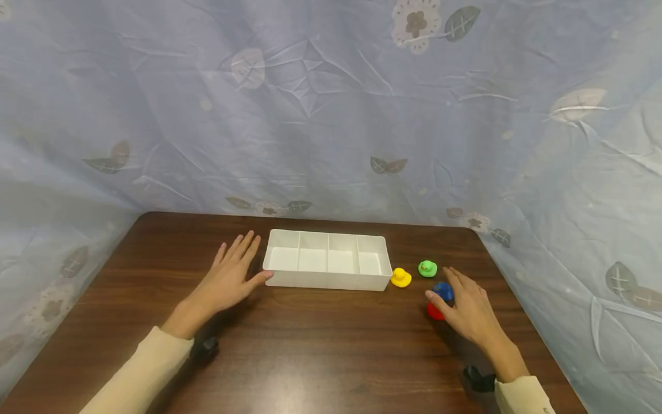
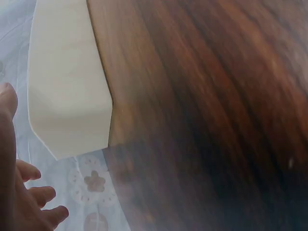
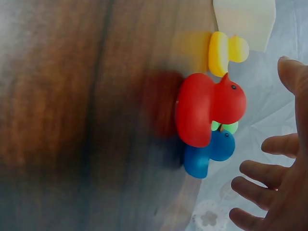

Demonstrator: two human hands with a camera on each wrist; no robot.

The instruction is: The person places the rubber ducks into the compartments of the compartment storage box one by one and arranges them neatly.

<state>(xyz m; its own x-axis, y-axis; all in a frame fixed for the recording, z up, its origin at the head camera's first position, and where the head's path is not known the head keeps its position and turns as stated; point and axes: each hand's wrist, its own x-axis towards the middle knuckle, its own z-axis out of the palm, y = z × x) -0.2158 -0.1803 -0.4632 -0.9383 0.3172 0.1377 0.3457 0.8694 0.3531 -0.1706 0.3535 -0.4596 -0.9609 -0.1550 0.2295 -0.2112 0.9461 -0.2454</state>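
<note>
One four-compartment tray (image 1: 327, 280), one yellow duck (image 1: 400, 278), one green duck (image 1: 428, 268), one blue duck (image 3: 196, 161), one red duck (image 3: 197, 110), left hand (image 1: 227, 280) and right hand (image 1: 469, 307), thumbs and fingers apart

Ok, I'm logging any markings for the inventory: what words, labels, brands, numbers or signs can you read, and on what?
None that can be read.
White tray: no lettering visible.
Yellow duck, green duck, red duck, blue duck: no lettering visible.
Cloth backdrop: printed leaves and flowers, no words visible.
Right sleeve: a tiny mark, too small to tell.
</note>
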